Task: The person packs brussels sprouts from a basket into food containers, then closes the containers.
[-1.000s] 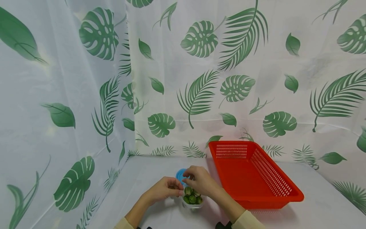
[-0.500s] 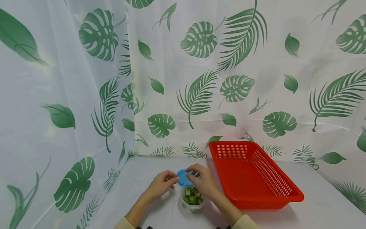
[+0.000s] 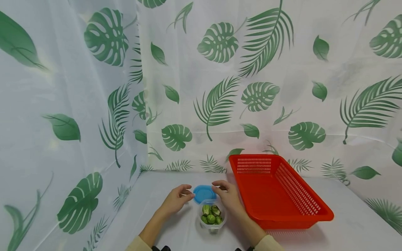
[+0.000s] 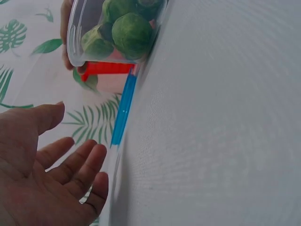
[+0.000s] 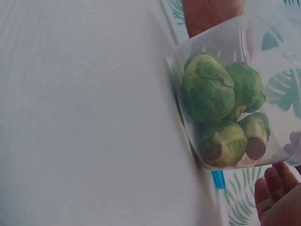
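Note:
A clear plastic container (image 3: 213, 227) with several Brussels sprouts (image 3: 211, 219) inside stands on the table between my forearms. Just behind it lies a round blue lid (image 3: 204, 194), flat on the table. To the lid's left is my left hand (image 3: 176, 200), fingers loosely bent and nothing in them; the left wrist view shows its palm (image 4: 56, 174) bare. My right hand (image 3: 228, 197) hovers at the lid's right edge with relaxed fingers; whether it touches the lid I cannot tell. In the right wrist view the sprouts (image 5: 209, 89) show through the container wall.
A large red plastic basket (image 3: 267, 195) with perforated sides stands to the right of my right hand. White sheeting with green leaf prints (image 3: 216, 104) hangs behind and on the left. A white cover (image 3: 176, 233) lies over the table.
Both hands have drawn apart from above the container, the left moving left and the right moving right and back. Container and lid now show more fully; they stay in place.

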`<state>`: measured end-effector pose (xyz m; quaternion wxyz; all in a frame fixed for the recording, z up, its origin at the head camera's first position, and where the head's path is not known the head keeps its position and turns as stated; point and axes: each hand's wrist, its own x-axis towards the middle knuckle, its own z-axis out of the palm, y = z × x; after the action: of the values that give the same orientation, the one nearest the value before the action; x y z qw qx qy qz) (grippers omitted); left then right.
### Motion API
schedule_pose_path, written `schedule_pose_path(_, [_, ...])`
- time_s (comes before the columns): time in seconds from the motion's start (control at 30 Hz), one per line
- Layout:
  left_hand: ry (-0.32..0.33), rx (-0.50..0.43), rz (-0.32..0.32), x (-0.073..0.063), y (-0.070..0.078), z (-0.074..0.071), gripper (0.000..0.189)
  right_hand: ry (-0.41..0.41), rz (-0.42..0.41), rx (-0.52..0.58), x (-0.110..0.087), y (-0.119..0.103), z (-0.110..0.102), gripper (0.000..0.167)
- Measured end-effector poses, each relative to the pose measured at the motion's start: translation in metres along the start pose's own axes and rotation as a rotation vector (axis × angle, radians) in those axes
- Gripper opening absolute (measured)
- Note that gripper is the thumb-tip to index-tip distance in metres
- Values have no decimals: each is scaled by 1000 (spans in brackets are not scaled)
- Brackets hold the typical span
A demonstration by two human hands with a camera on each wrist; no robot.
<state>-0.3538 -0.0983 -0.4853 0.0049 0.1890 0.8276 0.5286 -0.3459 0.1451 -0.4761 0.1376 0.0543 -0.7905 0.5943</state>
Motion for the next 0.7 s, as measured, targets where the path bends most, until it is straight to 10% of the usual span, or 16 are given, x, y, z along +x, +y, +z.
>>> schedule_pose_path(0.33, [25, 76, -27, 6, -6, 3, 55, -7, 170, 59, 8, 20, 3, 30])
schedule_pose_path(0.7, [54, 85, -33, 14, -12, 11, 48, 7, 158, -67, 12, 32, 6, 25])
